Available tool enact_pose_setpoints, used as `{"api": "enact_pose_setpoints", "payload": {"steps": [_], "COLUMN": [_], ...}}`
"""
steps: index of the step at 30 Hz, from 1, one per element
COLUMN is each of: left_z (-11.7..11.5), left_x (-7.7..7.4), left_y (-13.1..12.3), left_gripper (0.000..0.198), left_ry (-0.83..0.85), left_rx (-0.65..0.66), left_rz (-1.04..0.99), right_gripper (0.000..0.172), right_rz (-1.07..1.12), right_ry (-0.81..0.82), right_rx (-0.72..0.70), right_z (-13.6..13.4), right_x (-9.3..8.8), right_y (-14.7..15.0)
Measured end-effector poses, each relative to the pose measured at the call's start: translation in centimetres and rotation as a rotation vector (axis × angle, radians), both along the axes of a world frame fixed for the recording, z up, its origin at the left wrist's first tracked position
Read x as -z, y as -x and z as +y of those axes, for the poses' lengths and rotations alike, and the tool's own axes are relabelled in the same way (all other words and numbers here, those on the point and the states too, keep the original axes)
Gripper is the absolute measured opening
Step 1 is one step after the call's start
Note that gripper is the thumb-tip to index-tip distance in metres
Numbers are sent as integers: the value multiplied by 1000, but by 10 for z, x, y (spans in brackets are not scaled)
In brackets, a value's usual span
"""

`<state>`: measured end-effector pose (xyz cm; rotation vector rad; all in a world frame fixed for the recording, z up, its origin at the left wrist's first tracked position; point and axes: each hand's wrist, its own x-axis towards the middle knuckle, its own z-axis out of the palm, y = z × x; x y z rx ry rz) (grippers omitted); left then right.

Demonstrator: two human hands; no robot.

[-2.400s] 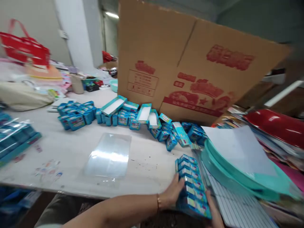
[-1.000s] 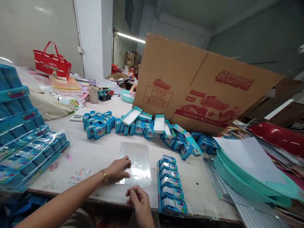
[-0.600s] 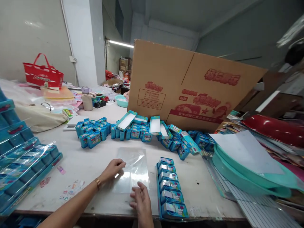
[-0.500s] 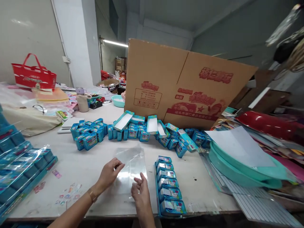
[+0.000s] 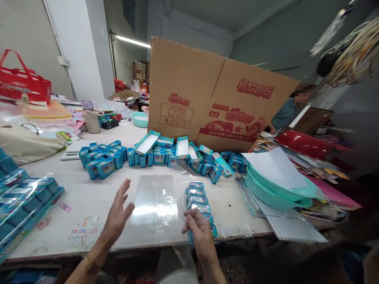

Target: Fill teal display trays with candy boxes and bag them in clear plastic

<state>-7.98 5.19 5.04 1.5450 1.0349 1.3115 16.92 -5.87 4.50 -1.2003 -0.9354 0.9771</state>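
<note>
A clear plastic sheet or bag (image 5: pixel 156 199) lies flat on the white table, with light glaring off it. Just left of it, my left hand (image 5: pixel 118 209) is raised with its fingers apart, holding nothing. My right hand (image 5: pixel 197 228) is at the right edge of the plastic, thumb and fingers pinched together on what looks like its edge. Beyond that hand, partly covered by it, stands a blue tray with a row of small blue tins (image 5: pixel 199 199).
Loose blue tins (image 5: pixel 106 167) and open trays (image 5: pixel 182 148) line the back before a large carton (image 5: pixel 183 79). Wrapped trays (image 5: pixel 29 197) stand at left. Green basins (image 5: pixel 266 193) are at right. A person (image 5: pixel 286 112) is behind the carton.
The view has shifted right. My left hand has moved left off the plastic and opened. My right hand has moved right, over the near tins. A person has come into view at the back right.
</note>
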Motion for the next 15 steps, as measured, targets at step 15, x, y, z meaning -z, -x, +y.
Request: {"api": "enact_pose_setpoints", "payload": {"steps": [15], "left_z": [-23], "left_x": [2], "left_y": [-50], "left_gripper": [74], "left_ry": [183], "left_rx": [36], "left_rz": [-57], "right_gripper": [33], "right_rz": [-458], "right_ry": [98], "right_rx": [165], "right_z": [-85], "right_x": [-2], "right_y": [-25]}}
